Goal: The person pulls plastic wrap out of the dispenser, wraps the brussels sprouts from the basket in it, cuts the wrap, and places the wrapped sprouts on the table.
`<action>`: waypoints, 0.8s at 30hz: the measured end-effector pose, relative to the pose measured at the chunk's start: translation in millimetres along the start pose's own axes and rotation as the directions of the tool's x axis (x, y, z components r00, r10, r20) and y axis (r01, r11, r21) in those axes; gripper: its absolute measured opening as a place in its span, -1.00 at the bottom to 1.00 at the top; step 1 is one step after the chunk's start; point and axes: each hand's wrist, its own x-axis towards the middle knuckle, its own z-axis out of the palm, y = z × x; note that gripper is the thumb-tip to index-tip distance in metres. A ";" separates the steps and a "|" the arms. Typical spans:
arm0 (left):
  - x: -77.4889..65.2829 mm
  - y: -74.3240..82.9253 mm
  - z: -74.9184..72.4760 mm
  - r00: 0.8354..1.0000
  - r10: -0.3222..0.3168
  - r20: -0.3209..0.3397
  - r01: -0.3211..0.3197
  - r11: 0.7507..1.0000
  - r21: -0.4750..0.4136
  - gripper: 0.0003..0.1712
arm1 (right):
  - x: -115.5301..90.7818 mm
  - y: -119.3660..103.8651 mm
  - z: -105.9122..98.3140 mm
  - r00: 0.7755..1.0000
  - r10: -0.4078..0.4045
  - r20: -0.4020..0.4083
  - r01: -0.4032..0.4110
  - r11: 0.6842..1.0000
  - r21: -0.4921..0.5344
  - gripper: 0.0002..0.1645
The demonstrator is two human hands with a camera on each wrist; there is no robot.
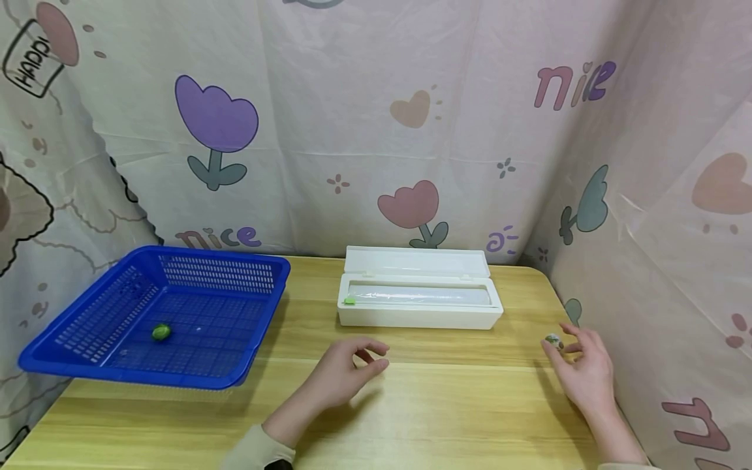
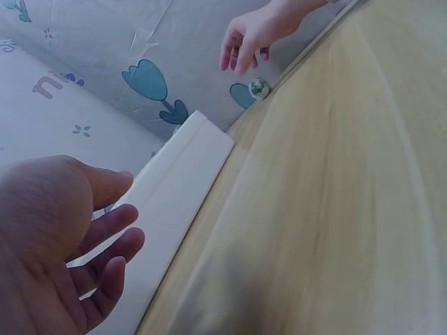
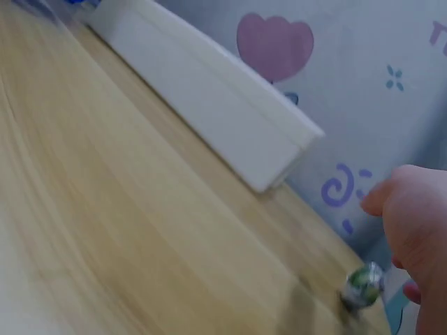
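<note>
Near the table's right edge lies a small round green thing wrapped in clear film (image 1: 554,341). My right hand (image 1: 584,372) hovers beside it with thumb and fingers spread; the left wrist view shows a gap between those fingers and the wrapped thing (image 2: 259,88). My left hand (image 1: 341,375) hangs over the middle of the table, fingers loosely bent and holding nothing. Behind it stands a white cling film box (image 1: 420,318) with its lid up and a film roll (image 1: 420,295) inside. A small green sprout-like vegetable (image 1: 161,331) lies in the blue basket (image 1: 235,380).
The basket takes up the left side of the wooden table (image 1: 446,405). A patterned curtain (image 1: 329,117) hangs along the back and both sides, close to my right hand. A small green slider (image 1: 349,301) sits at the left end of the film box.
</note>
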 end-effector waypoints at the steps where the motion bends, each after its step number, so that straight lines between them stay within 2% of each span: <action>1: 1.4 -0.2 -1.9 1.000 -0.002 -0.012 0.002 1.000 0.001 -0.70 | 0.6 -3.6 0.5 1.000 -0.021 0.001 0.021 1.000 0.013 -0.39; 7: 13.4 -2.3 -16.3 0.992 0.021 -0.126 -0.017 0.999 0.034 -0.77 | 7.4 -23.3 9.0 0.989 -0.149 0.008 0.146 0.980 0.136 -0.40; 14: 29.7 -6.6 -34.4 0.961 0.082 -0.266 -0.070 0.996 0.051 -0.73 | 16.7 -41.5 17.1 0.963 -0.264 0.054 0.243 0.937 0.249 -0.38; 19: 39.0 -9.1 -43.4 0.952 0.095 -0.291 -0.089 0.995 0.036 -0.69 | 21.6 -48.7 22.7 0.939 -0.335 0.082 0.304 0.917 0.258 -0.36; 24: 49.2 -9.7 -50.3 0.950 0.116 -0.290 -0.091 0.991 0.096 -0.69 | 27.9 -53.5 29.9 0.921 -0.367 0.127 0.328 0.911 0.250 -0.41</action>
